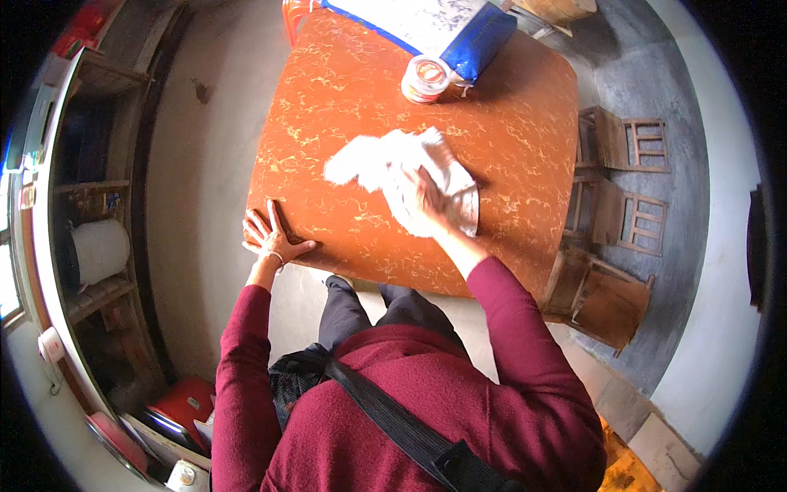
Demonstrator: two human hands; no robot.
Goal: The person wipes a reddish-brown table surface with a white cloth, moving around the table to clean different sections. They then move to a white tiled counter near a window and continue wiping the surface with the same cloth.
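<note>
A white cloth [402, 168] lies crumpled and spread on the brown marbled table [328, 98]. My right hand [426, 195] presses down on it near its right side, gripping some of the fabric; the fingers are slightly blurred and partly lost against the white. At the table's near left corner, my left hand [275, 239] rests with its fingers spread and holds nothing. A bracelet circles that wrist.
A round, clear-lidded tub [425, 79] and a blue-and-white bag [443, 33] stand at the table's far end. Wooden chairs [611, 303] line the right side. On the left is a shelf unit [102, 184] holding a white cylindrical container [100, 252].
</note>
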